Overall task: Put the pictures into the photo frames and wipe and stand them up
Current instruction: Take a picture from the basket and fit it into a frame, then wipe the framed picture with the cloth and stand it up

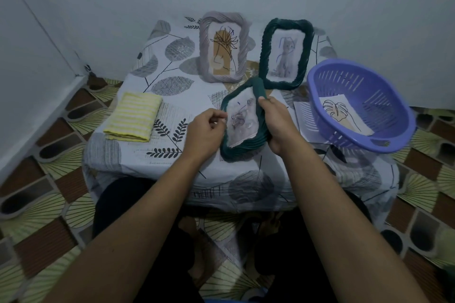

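A dark green photo frame (246, 149) with a grey picture (242, 120) in it is held tilted above the table's front half. My right hand (277, 123) grips its right edge. My left hand (205, 131) is at the frame's left edge, fingers curled at the picture's border. At the back, a grey frame (222, 48) with a plant drawing and a second green frame (285, 53) with a cat picture stand upright against the wall. A folded yellow striped cloth (134, 117) lies on the left of the table.
A purple plastic basket (362, 106) sits tilted at the table's right edge, holding a leaf drawing (344, 114); more paper (304, 118) lies under it. The small table wears a leaf-print cover (172, 61). Walls close in behind and left. Patterned floor surrounds it.
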